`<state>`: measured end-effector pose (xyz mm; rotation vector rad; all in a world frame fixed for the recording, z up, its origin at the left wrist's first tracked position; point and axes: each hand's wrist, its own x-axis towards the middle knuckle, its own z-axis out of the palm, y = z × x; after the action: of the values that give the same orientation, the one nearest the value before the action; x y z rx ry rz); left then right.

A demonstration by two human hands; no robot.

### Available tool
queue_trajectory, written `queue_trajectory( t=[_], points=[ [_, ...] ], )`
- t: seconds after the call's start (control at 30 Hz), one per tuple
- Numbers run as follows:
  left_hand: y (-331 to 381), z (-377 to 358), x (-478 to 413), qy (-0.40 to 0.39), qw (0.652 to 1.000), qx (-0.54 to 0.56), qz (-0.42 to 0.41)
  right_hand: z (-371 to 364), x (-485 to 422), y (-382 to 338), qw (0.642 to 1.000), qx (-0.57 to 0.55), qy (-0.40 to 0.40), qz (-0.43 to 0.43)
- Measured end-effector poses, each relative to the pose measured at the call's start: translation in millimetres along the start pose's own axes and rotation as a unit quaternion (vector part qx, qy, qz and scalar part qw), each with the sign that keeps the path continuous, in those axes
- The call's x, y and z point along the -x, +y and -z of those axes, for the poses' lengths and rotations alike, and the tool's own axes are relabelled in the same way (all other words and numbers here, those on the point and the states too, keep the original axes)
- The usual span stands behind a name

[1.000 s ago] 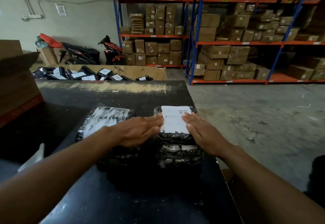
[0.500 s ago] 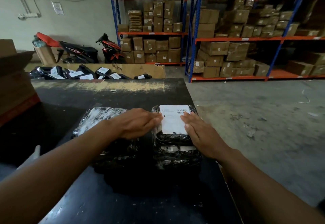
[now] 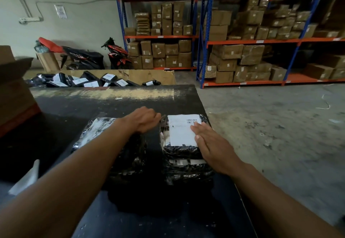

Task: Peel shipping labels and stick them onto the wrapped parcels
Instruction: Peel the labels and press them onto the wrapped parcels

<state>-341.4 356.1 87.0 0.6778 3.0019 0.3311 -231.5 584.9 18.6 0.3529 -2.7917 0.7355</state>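
Two black bubble-wrapped parcels lie side by side on the black table (image 3: 168,209). The right parcel (image 3: 183,152) carries a white shipping label (image 3: 180,132) on its top. My right hand (image 3: 212,144) lies flat with straight fingers on the label's right edge. My left hand (image 3: 142,119) rests with loosely curled fingers between the two parcels, beside the right parcel's left edge. The left parcel (image 3: 97,129) shows a pale glare on top and is partly hidden under my left forearm.
A brown carton (image 3: 13,88) stands at the table's left. A pale strip of paper (image 3: 26,179) lies at the near left. Beyond the table, a cardboard bin (image 3: 149,76) holds several labelled black parcels (image 3: 89,81). Shelving racks (image 3: 252,41) with cartons and parked scooters stand behind.
My left hand has drawn back off the label to the parcel's left side and curled. My right hand has slid further up along the label's right edge.
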Motion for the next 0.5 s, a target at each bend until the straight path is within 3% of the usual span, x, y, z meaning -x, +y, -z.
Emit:
queue_trajectory(
  t=[0.23,0.5],
  points=[
    [47,-18,-6,0.017,0.996,0.019,-0.087,1,0,-1,1.0,-0.001,0.006,0.001],
    [34,4,5,0.057,0.998,-0.001,-0.001,2,3,-3,1.0,-0.005,0.003,0.002]
  ],
)
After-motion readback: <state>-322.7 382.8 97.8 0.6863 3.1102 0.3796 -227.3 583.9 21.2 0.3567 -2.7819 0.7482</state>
